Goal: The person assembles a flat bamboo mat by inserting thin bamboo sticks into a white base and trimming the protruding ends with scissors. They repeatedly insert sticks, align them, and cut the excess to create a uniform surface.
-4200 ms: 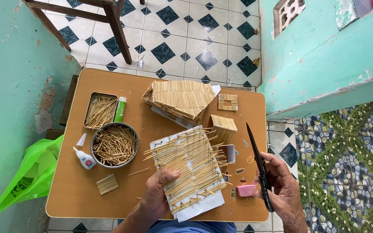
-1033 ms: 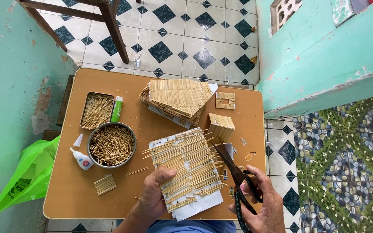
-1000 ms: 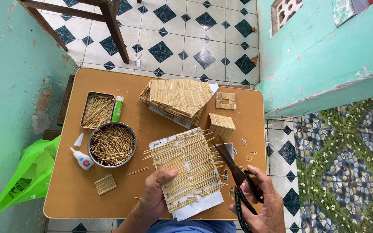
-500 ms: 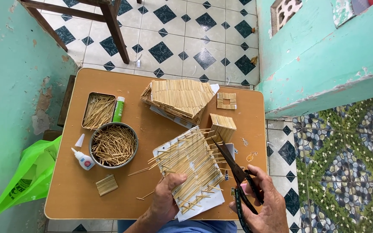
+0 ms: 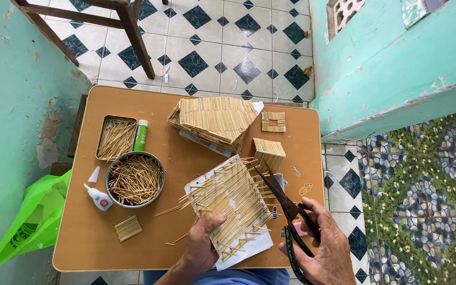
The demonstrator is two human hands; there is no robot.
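Observation:
My left hand (image 5: pixel 202 244) grips the near edge of a white card panel covered with glued toothpicks (image 5: pixel 232 203), tilted on the wooden table (image 5: pixel 85 237). My right hand (image 5: pixel 324 247) holds black scissors (image 5: pixel 283 203), blades parted. Their tips reach the toothpick ends that stick out at the panel's right edge.
A round metal bowl of toothpicks (image 5: pixel 134 179), a rectangular tin of toothpicks (image 5: pixel 115 137), a green tube (image 5: pixel 141 135) and a small glue bottle (image 5: pixel 98 197) sit at the left. Finished toothpick panels (image 5: pixel 217 119), a small block (image 5: pixel 268 153) and a small frame (image 5: pixel 273 121) lie beyond. A green bag (image 5: pixel 30 221) hangs at the left.
The panel has been turned and tilted in my left hand. My right hand, which held the scissors off to the right, has brought them in to the panel's right edge.

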